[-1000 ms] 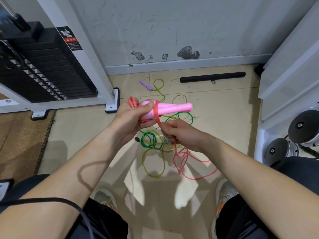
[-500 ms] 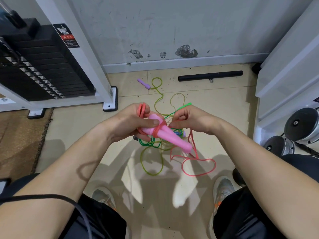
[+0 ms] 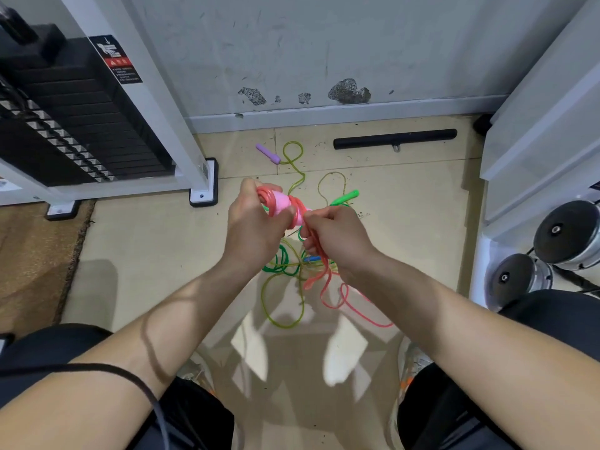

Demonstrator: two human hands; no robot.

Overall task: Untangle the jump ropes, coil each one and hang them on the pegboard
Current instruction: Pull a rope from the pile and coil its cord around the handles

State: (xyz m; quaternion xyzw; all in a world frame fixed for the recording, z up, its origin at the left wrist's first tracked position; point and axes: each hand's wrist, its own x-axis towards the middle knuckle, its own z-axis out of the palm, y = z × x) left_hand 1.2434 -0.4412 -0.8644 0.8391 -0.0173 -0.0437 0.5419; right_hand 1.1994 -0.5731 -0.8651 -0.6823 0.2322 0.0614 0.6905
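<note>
In the head view, a pink handle was grasped in the left grip, the fingers curled round it, and was held above the tiled floor. Several turns of the pink rope were seen wound round that handle. The same rope was pinched in the right grip, just beside the handle. From there it hung down to the floor, where its loose loops were spread near the person's shoes.

Under the hands, a dark green rope and a yellow-green rope lay tangled together on the floor, with a small blue piece among them. A green handle was seen beyond the right grip. A purple handle lay farther off, near the wall.

A black bar lay along the skirting. A weight stack stood at the left, and dumbbells were racked at the right.
</note>
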